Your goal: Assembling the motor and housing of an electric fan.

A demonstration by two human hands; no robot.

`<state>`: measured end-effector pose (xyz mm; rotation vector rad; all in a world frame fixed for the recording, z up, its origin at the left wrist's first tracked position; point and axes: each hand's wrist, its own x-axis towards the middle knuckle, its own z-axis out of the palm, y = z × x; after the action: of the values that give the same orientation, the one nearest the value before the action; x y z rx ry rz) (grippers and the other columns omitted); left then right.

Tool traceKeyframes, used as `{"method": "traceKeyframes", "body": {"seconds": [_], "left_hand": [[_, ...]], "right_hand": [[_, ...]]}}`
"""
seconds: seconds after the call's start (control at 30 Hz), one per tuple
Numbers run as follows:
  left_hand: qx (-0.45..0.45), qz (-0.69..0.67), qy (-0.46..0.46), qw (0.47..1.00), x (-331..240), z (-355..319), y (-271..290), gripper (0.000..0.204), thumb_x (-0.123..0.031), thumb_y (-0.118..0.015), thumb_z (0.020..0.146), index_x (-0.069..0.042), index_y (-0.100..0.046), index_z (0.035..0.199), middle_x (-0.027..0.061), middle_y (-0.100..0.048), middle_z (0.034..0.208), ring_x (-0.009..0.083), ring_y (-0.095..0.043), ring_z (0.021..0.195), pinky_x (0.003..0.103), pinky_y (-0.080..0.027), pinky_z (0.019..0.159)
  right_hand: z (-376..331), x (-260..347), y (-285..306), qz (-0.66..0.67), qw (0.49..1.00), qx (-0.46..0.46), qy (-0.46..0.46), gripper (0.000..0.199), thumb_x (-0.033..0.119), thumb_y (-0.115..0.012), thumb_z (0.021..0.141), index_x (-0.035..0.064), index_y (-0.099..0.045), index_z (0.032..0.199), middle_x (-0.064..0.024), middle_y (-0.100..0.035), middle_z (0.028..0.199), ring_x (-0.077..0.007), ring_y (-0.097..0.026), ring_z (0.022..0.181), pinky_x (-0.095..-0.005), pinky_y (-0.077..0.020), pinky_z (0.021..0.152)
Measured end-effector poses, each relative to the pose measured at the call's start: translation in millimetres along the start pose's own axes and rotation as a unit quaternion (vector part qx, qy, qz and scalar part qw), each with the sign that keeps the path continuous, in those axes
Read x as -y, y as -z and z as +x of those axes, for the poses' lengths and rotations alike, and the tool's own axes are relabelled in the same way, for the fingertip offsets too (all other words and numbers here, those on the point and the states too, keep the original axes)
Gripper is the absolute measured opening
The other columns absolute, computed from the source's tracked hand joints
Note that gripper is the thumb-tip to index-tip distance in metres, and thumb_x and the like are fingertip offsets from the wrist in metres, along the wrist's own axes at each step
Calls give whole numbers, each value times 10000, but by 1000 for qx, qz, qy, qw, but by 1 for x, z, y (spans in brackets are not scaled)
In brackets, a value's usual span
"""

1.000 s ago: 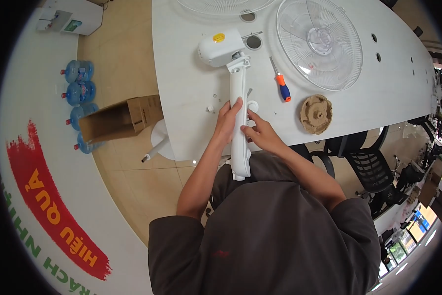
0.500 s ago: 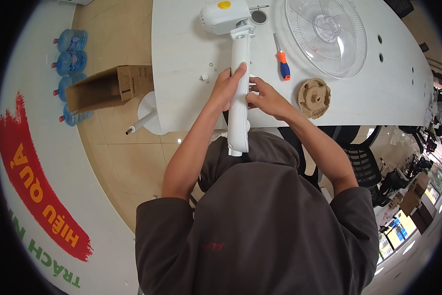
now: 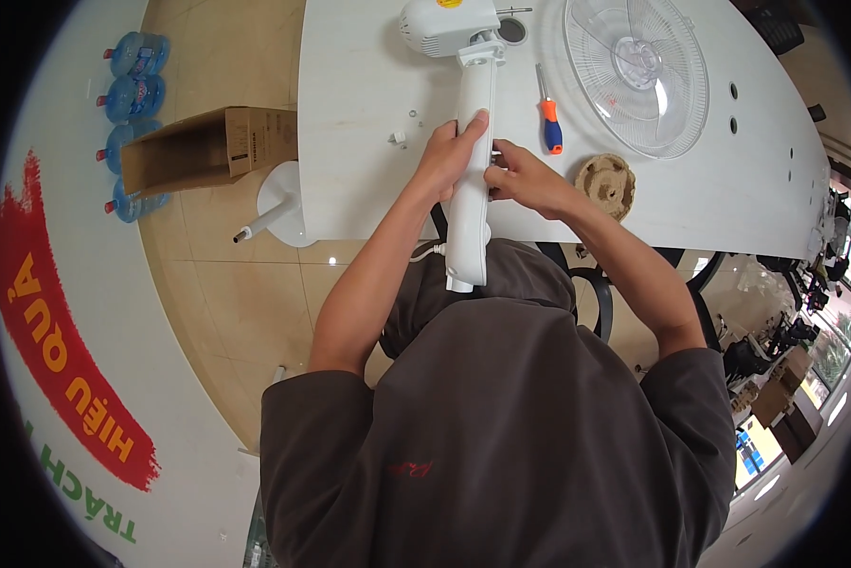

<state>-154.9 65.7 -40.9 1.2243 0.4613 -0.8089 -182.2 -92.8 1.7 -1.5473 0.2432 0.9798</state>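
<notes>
The fan pole (image 3: pixel 471 180) and motor housing (image 3: pixel 447 25) look like smooth, slightly glossy white plastic. The fan guard (image 3: pixel 636 71) is thin translucent plastic. The screwdriver (image 3: pixel 548 126) has a metal shaft and orange-blue plastic handle. The table (image 3: pixel 349 142) is matt white. The box (image 3: pixel 207 147) is rough brown cardboard.

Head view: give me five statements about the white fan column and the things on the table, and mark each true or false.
1. The left hand grips the white fan column. True.
2. The right hand holds the screwdriver. False: it lies on the table, right of the column.
3. The fan grille lies flat on the table. True.
4. The cardboard box sits on the table. False: it is on the floor, left of the table.
5. Blue water bottles stand on the floor. True.
</notes>
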Motion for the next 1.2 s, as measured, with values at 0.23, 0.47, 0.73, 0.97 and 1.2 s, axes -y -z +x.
{"method": "traceKeyframes", "body": {"seconds": [0.23,0.47,0.73,0.97,1.2], "left_hand": [[-16,11,10,1000,-3,0,-4,626,-512,-621,947,86,-562,1120,169,-632,1004,222,-654,848,397,-564,690],[15,-49,19,999,-2,9,-4,544,-478,-599,978,60,-577,1051,129,-637,860,209,-660,692,386,-584,598],[-1,-30,25,999,-13,6,-8,646,-459,-605,970,149,-536,1177,215,-635,1017,287,-682,842,439,-589,702],[-22,-36,19,999,-15,4,-13,613,-486,-611,968,115,-573,1082,164,-644,904,222,-666,735,398,-583,620],[-9,17,4,1000,-12,3,-11,640,-512,-618,955,112,-555,1080,151,-623,886,219,-651,732,402,-576,620]], "right_hand": [[5,2,1,-63,998,-15,-24,532,208,-544,908,-158,-452,1282,-233,-606,1122,-264,-666,972,-349,-576,853],[-71,13,-24,-164,977,-89,99,767,155,-634,898,-96,-230,1500,-281,-561,1311,-303,-685,1029,-376,-577,865],[-127,-22,-61,-62,990,-46,119,787,61,-671,868,-5,-237,1522,-289,-471,1423,-366,-652,1120,-401,-564,934],[-124,-35,-70,-265,934,-97,221,728,4,-632,856,-20,-277,1491,-304,-537,1317,-437,-652,1056,-405,-581,885],[-126,-41,-77,-359,890,-155,234,714,10,-663,798,-51,-351,1437,-284,-644,1090,-403,-697,765,-435,-573,678]]}}
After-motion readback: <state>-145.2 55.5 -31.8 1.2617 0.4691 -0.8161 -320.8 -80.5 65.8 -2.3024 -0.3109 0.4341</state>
